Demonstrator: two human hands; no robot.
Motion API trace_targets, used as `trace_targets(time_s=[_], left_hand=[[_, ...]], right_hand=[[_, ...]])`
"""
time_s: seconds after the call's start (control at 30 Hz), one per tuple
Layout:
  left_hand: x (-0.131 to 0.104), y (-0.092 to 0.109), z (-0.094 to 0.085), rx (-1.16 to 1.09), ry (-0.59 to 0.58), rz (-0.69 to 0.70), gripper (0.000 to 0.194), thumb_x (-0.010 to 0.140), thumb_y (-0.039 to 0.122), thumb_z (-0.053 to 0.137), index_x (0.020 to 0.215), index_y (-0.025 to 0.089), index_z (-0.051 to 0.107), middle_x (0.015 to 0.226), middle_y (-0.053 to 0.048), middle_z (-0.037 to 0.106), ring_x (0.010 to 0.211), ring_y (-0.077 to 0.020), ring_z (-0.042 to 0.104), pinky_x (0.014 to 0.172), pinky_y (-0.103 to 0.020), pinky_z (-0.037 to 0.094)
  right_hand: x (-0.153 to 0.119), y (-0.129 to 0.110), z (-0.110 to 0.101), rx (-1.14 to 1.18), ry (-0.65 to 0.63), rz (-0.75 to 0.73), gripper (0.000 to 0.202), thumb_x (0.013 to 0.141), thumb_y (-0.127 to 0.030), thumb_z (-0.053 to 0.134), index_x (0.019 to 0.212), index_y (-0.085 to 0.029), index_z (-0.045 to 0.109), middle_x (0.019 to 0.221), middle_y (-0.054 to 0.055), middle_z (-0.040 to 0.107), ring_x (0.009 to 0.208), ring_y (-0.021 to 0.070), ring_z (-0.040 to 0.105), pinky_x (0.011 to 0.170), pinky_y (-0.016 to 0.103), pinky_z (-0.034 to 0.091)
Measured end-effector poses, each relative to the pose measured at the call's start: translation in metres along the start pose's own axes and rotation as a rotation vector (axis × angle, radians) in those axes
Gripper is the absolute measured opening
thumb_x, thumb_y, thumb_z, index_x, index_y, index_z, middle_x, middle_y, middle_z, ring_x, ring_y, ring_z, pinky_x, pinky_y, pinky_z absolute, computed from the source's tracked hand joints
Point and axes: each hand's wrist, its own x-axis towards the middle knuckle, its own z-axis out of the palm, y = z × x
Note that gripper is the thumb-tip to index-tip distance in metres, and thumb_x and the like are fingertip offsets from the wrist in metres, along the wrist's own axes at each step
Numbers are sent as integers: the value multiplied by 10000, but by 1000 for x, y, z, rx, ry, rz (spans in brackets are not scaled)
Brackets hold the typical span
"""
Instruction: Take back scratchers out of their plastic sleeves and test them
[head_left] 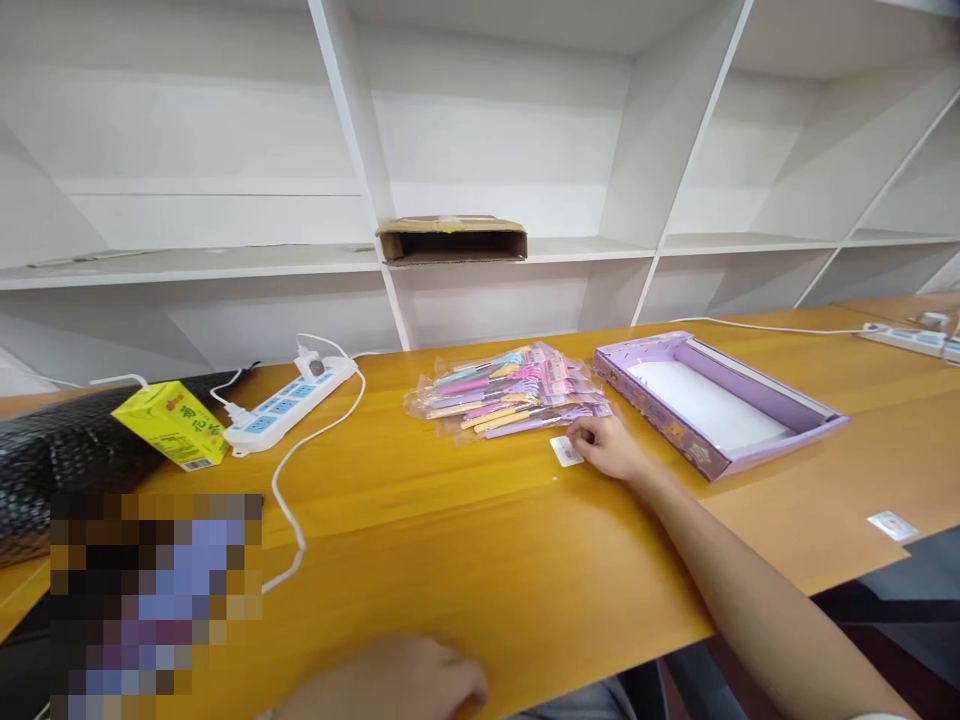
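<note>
Evidently, the small white card (565,453) lay flat on the table (450,540), near side of the plastic-wrapped packets (517,395) and left of the open purple box (679,430). It looked thin, light and probably slick, best pinched by an edge. The right hand (609,447) had curled fingers at its right edge; whether they gripped it, I couldn't tell. The left hand (409,680), near and blurred, was equally unclear.

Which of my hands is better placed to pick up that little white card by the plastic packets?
Probably your right. The right hand is at the white card, fingers by its edge; the blurred left hand is farther back, near the front of the table.
</note>
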Motion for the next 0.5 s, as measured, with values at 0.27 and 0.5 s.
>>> trace_targets(time_s=[0.27, 0.5], left_hand=[[42, 0, -27, 2, 409, 140, 336, 813, 383, 467, 1101, 231, 547, 1115, -48, 568, 1024, -196, 520, 905, -306, 385], [132, -28, -71, 106, 906, -190, 831, 669, 479, 613, 1362, 150, 294, 1389, -183, 293, 1297, -346, 275, 1048, -433, 259]], right_hand=[[2, 12, 0, -37, 59, -4, 150, 710, -212, 510, 785, -170, 633, 693, 24, 618, 633, 131, 539, 628, 254, 408], [2, 15, -3, -169, -100, -66, 468, 662, -488, 651, 1020, -186, 656, 1052, 98, 566, 915, 209, 550, 826, 328, 421]])
